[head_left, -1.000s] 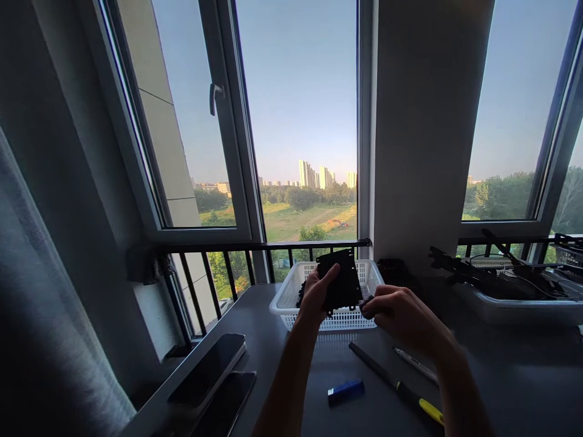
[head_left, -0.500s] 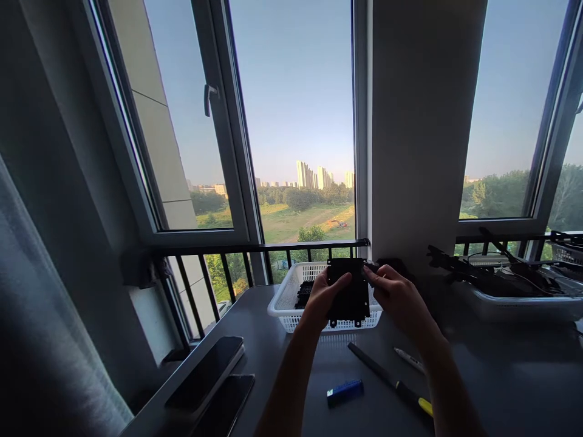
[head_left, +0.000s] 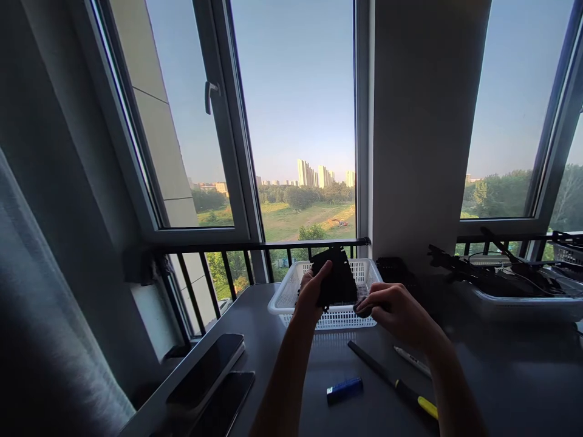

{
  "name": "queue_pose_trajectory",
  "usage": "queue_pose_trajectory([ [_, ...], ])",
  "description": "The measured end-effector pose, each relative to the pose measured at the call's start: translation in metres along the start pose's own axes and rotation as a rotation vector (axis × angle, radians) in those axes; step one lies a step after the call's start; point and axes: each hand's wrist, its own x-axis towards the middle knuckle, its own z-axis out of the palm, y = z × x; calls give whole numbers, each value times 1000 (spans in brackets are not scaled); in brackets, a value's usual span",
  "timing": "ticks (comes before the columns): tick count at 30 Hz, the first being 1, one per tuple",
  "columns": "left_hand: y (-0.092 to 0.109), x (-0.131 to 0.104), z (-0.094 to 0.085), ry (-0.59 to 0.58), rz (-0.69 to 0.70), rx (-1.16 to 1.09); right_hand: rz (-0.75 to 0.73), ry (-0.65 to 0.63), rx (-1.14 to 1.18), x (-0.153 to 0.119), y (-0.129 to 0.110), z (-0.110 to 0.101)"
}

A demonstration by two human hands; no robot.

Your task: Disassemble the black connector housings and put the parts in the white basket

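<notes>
Two phones (head_left: 207,367) lie at the left of the desk (head_left: 260,312); next comes a white basket (head_left: 279,307); in front of or over it, the left hand (head_left: 312,292) grips a dark plate (head_left: 340,281), fingers closed on its left side; nearer lies a blue block (head_left: 345,390). The right hand (head_left: 397,308) pinches a small piece (head_left: 361,310) between bent fingers by the plate's lower right corner, contact unclear; rightward lie a tool (head_left: 372,363), a pen (head_left: 412,360) and a laden tray (head_left: 514,303).
</notes>
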Motion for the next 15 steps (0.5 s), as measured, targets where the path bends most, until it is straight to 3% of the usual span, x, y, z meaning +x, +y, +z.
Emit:
queue_pose_trajectory([
  [2, -1, -1, 1, -13, 21, 10, -1, 86, 75, -1, 1, -2],
  [6, -8, -8, 9, -146, 41, 112, 23, 525, 101, 1, 10, -6],
  [8, -12, -12, 14, -201, 56, 177, 11, 642, 16, 4, 15, -6],
  [10, -16, -14, 18, -240, 78, 248, -16, 629, -98, 6, 18, -4],
  [15, -20, -11, 19, -228, 189, 383, -69, 421, -165, 10, 28, 1],
])
